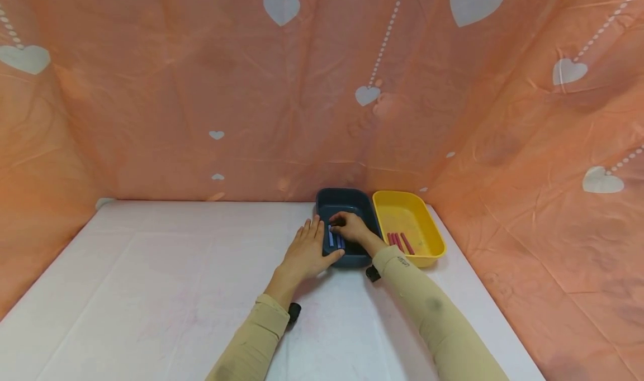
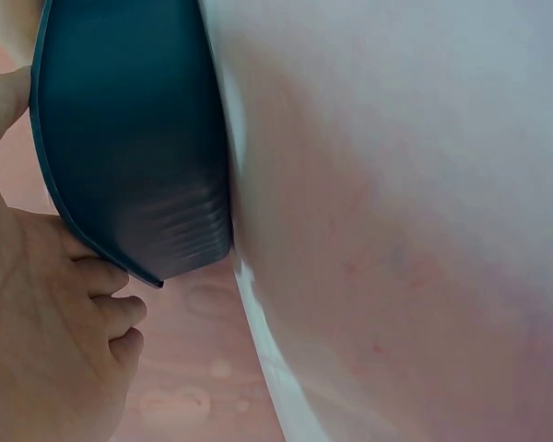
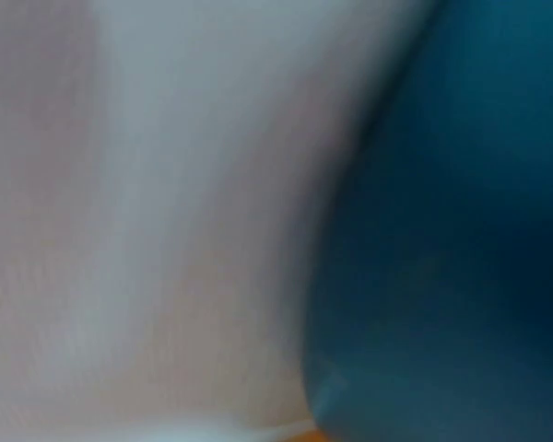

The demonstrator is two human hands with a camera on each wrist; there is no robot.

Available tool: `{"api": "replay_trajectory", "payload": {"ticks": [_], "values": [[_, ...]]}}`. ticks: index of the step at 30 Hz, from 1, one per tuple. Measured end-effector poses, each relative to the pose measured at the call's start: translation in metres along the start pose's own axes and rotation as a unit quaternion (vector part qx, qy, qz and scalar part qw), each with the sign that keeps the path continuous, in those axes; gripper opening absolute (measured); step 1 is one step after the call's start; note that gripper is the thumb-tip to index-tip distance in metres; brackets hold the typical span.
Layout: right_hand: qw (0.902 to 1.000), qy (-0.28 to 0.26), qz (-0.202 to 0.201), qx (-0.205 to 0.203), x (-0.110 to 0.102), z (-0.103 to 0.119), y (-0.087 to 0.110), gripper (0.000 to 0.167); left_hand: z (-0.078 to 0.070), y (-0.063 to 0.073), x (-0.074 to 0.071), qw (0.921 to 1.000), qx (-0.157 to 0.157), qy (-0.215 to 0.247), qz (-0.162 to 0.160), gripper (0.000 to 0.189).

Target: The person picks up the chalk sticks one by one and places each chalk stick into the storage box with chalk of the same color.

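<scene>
A dark blue basin (image 1: pixel 347 198) stands at the back right of the table, with several blue sticks (image 1: pixel 331 239) lying side by side in it. My left hand (image 1: pixel 304 252) rests along its left rim, fingers stretched out and thumb at the near rim. In the left wrist view, the fingers and thumb of that hand (image 2: pixel 46 313) touch the rim of the basin (image 2: pixel 129 120). Inside the basin, my right hand (image 1: pixel 350 228) pinches the upper end of the leftmost blue stick. The right wrist view shows only the blurred basin wall (image 3: pixel 442 276); the fingers are out of its sight.
Right beside the dark blue basin stands a yellow basin (image 1: pixel 432 233) with several red sticks (image 1: pixel 396 240) near its front. White cloth covers the table (image 1: pixel 151 269). An orange curtain (image 1: pixel 241 90) with hearts hangs behind and at both sides.
</scene>
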State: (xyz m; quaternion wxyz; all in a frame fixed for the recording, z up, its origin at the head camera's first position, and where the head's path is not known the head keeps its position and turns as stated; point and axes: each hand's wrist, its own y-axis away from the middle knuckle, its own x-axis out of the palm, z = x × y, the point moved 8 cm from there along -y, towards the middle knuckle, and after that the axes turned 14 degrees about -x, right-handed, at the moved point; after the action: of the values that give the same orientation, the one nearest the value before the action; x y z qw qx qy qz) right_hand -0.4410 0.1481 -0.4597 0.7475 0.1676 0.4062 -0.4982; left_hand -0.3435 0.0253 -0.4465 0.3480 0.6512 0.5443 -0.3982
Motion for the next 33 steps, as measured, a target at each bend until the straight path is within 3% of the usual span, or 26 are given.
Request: {"api": "replay_trajectory", "payload": {"ticks": [12,19,26,33], "values": [[0.9999,-0.011,0.005,-0.012,0.008,0.008,-0.002,0.029,0.014,0.004,-0.004,0.9999,-0.009,-0.003,-0.008,0.099],[0.9977,0.026,-0.008,-0.062,0.008,0.029,0.001,0.037,0.034,0.008,-0.024,0.999,-0.019,-0.017,-0.036,0.099],[0.9911,0.074,-0.057,-0.095,-0.012,0.045,0.026,0.049,0.053,0.009,-0.044,0.9971,-0.029,-0.052,-0.049,0.099],[0.9806,0.123,-0.097,-0.118,-0.03,0.053,0.055,0.055,0.074,0.024,-0.06,0.995,-0.033,-0.066,-0.068,0.1]]}}
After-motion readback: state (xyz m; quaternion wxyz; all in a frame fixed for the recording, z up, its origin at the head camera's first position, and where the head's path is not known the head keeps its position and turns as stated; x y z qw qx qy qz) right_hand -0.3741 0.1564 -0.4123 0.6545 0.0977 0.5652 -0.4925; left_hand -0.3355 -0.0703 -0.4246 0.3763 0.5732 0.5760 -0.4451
